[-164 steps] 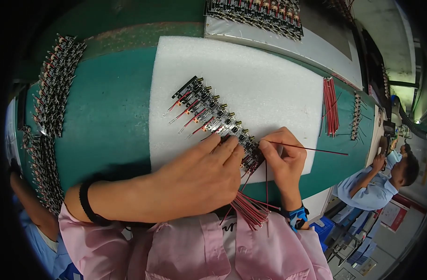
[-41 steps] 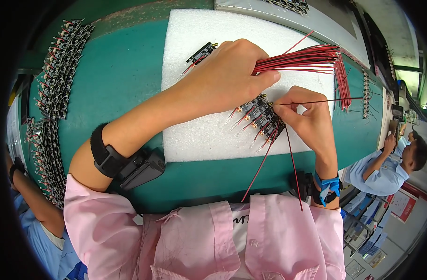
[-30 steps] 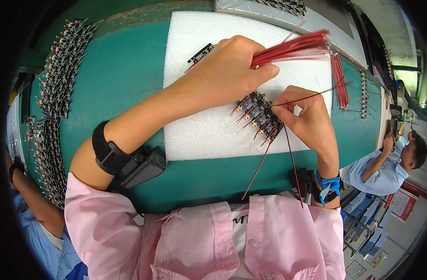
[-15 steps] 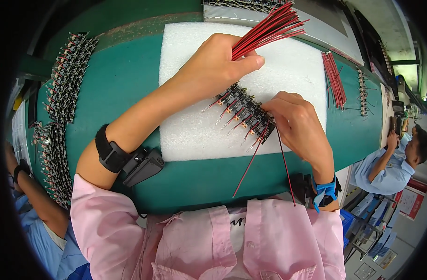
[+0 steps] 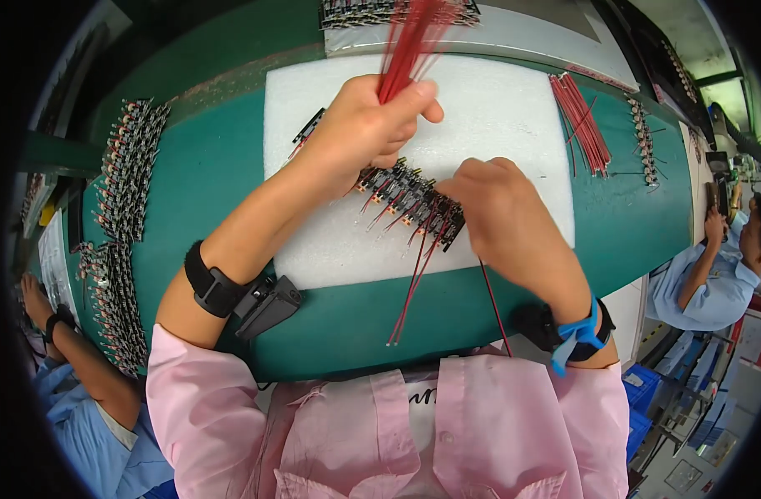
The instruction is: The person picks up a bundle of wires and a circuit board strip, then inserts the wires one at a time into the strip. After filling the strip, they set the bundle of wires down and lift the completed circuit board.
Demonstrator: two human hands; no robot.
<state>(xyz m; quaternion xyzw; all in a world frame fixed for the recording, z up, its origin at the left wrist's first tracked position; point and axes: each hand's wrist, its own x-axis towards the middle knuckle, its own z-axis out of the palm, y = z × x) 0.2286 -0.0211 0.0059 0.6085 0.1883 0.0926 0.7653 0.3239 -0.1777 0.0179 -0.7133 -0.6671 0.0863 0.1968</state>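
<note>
At frame centre, boards [image 5: 409, 200] are laid slanting down rightward, their lower-right end nearest the right hand [image 5: 507, 218], whose blurred grip cannot be read. Wires [image 5: 404, 62] are clasped by the left hand [image 5: 369, 125], its grip closed, upper centre.

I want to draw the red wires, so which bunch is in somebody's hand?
The red bunch gripped in the person's left hand; the other red bunch lies on the green tabletop, right of the white foam sheet.
</note>
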